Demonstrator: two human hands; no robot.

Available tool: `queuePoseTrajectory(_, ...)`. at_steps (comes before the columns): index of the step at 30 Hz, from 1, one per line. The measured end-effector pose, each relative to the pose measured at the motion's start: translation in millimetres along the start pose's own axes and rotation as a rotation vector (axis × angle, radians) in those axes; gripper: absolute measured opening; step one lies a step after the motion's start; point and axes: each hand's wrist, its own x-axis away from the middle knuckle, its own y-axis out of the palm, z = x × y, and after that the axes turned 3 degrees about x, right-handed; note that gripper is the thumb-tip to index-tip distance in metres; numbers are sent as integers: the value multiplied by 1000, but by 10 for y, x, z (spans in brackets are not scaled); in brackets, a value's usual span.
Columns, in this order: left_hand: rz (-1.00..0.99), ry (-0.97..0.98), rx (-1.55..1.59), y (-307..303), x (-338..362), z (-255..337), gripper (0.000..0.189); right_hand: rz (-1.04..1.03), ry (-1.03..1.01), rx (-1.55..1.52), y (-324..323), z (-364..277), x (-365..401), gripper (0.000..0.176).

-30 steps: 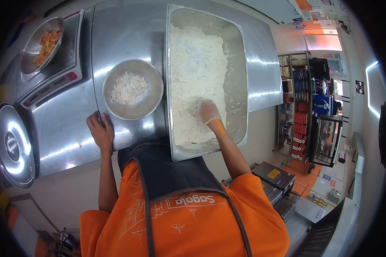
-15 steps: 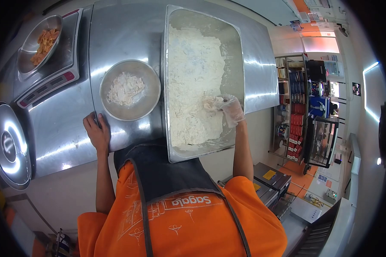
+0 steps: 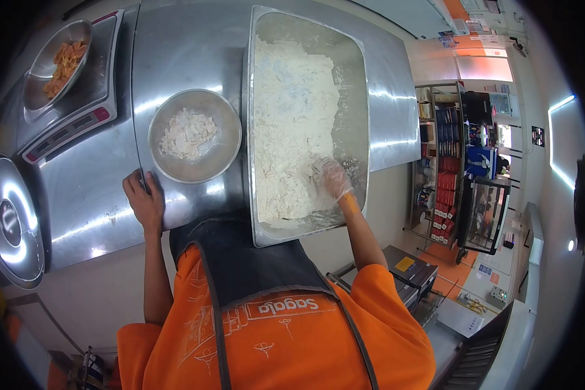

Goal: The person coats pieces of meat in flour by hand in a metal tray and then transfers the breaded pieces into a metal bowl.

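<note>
Gloved right hand (image 3: 335, 179) was brought back down into the white flour (image 3: 292, 117) of the rectangular steel tray (image 3: 352, 78); half buried, grip couldn't be told. Bare left hand (image 3: 143, 198) was kept flat, released, on the steel surface (image 3: 97, 195) beside the round steel bowl (image 3: 221, 156).

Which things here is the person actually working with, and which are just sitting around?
In use: right hand, flour, steel tray, bowl of floured pieces.
Lying about: scale, bowl of orange pieces, round lid. Left hand rests on counter.
</note>
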Motion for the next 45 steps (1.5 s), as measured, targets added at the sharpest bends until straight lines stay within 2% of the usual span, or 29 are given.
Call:
queuePoseTrajectory(2, 8, -27, 4, 9, 3, 9, 31, 45, 109, -190, -249, 33, -16, 19)
queuePoseTrajectory(3, 10, -19, 9, 12, 4, 2, 31, 46, 96, -186, -334, 81, -28, 19)
queuePoseTrajectory(5, 19, -15, 6, 3, 1, -27, 31, 125, 303, -643, -486, 187, -39, 21)
queuePoseTrajectory(8, 16, 17, -27, 15, 0, -39, 31, 66, 378, -607, -929, 198, -87, 24)
queuePoseTrajectory(9, 12, 16, -24, 13, 2, -36, 31, 67, 381, -606, -891, 267, -74, 24)
queuePoseTrajectory(11, 8, 14, -21, 8, -3, -38, 31, 239, 258, -587, -783, 380, -51, 21)
queuePoseTrajectory(14, 6, -15, -9, 17, 1, -24, 31, 183, 318, -521, -792, 178, -90, 19)
queuePoseTrajectory(15, 4, -12, -4, 14, 1, -21, 31, 183, 316, -519, -715, 120, -110, 19)
queuePoseTrajectory(17, 6, -13, -2, 7, 4, -33, 31, 120, 40, -249, -399, 16, -139, 21)
queuePoseTrajectory(20, 12, 20, -28, 14, -2, -55, 31, 198, -64, -132, -38, -149, -152, 25)
queuePoseTrajectory(21, 12, 18, -26, 14, -2, -51, 32, 199, -64, -133, 96, -124, -147, 25)
queuePoseTrajectory(23, 5, 22, -23, 6, -1, -45, 32, 28, 26, 34, 342, -53, -112, 28)
queuePoseTrajectory(26, -1, 2, -4, 9, 3, -32, 33, 108, -8, -71, 469, 77, -164, 23)
queuePoseTrajectory(27, 0, 7, -12, 12, 2, -46, 33, 109, -12, -66, 330, 93, -160, 23)
queuePoseTrajectory(29, 16, -5, -23, 20, 4, -52, 33, 170, 245, -462, -283, 60, -206, 21)
queuePoseTrajectory(30, 11, -12, -23, 17, 4, -48, 33, 168, 230, -462, -502, 49, -228, 21)
queuePoseTrajectory(32, 1, -15, -28, -6, 10, -54, 33, 231, 519, -823, -776, 91, -191, 23)
queuePoseTrajectory(33, -4, -11, -27, -9, 9, -52, 33, 232, 521, -824, -794, 194, -166, 23)
queuePoseTrajectory(35, -6, -6, -24, -8, -3, -33, 33, 158, 471, -1119, -839, 426, -190, 29)
queuePoseTrajectory(36, -5, -13, -22, -15, -2, -20, 33, 159, 476, -1119, -890, 457, -212, 29)
queuePoseTrajectory(38, -5, -19, -16, 3, 1, 4, 33, 164, 382, -565, -1009, 525, -244, 26)
queuePoseTrajectory(39, -3, -23, -7, 10, -2, 3, 33, 166, 373, -564, -1135, 490, -295, 26)
queuePoseTrajectory(41, 4, -36, -13, -18, 18, -20, 32, 146, 476, -865, -1468, 283, -399, 24)
queuePoseTrajectory(42, 2, -33, -14, -16, 14, -17, 32, 144, 471, -872, -1654, 165, -451, 24)
queuePoseTrajectory(44, 2, -25, -22, -15, 4, 3, 32, 201, 299, -1307, -2049, -85, -562, 24)
queuePoseTrajectory(45, 2, -24, -18, -19, 5, 15, 32, 202, 296, -1315, -2205, -201, -620, 24)
